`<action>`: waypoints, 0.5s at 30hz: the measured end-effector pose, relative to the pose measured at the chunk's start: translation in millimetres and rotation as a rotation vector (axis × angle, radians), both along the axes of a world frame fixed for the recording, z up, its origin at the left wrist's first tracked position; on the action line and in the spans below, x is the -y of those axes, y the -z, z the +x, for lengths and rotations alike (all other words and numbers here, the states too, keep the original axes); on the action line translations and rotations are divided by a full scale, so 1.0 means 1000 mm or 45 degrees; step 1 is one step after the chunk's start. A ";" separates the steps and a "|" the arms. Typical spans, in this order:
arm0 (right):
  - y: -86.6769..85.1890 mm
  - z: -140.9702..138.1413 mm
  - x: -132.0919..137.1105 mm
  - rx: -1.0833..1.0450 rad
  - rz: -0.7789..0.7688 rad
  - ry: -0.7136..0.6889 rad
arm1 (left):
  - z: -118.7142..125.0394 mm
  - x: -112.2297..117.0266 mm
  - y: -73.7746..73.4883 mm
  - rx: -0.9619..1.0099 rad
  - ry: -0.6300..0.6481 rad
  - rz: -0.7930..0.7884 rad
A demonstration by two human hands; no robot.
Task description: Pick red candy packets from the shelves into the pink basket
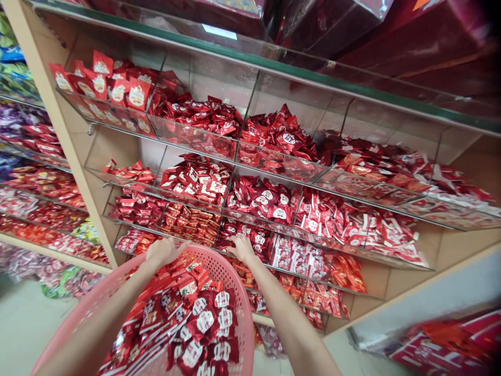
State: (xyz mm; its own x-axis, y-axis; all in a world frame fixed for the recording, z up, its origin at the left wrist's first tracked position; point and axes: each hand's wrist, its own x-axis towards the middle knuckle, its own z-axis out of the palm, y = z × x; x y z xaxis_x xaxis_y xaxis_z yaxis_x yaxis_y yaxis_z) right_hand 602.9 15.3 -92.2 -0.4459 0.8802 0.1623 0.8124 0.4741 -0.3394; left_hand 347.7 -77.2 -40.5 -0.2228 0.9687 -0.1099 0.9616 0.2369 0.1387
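A pink plastic basket point(230, 279) heaped with red sweet packets point(195, 318) fills the lower left. My left hand point(162, 250) rests on the basket's far rim with fingers curled over it. My right hand point(241, 246) reaches past the rim into a clear shelf bin of red packets point(254, 237), fingers bent down among them; what it holds, if anything, is hidden.
Tiered clear acrylic bins point(274, 156) of red-wrapped sweets cover a wooden shelf unit point(58, 120). More bins of mixed sweets stand at the left point(35, 183). Red boxes sit on the glass top shelf point(352, 31) and at the lower right point(450, 339).
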 end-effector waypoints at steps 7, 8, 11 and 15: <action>-0.012 0.023 0.025 -0.489 -0.165 0.045 | 0.004 -0.005 0.002 -0.011 0.032 0.012; -0.014 0.027 0.036 -0.682 -0.265 0.057 | 0.004 -0.006 0.002 -0.010 0.025 0.013; -0.019 0.039 0.073 -1.516 -0.767 0.065 | 0.005 -0.008 0.002 0.001 0.021 0.023; -0.022 0.046 0.118 -2.058 -1.358 -0.002 | 0.012 -0.008 -0.002 -0.003 0.038 0.027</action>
State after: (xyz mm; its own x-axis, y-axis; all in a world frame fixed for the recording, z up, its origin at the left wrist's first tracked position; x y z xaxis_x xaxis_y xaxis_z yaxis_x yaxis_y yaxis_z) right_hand 648.7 -102.8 -69.8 -0.4476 0.8794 -0.1622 -0.5168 -0.4024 -0.7556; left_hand 359.9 -69.1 -38.9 -0.1939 0.9770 -0.0889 0.9685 0.2051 0.1414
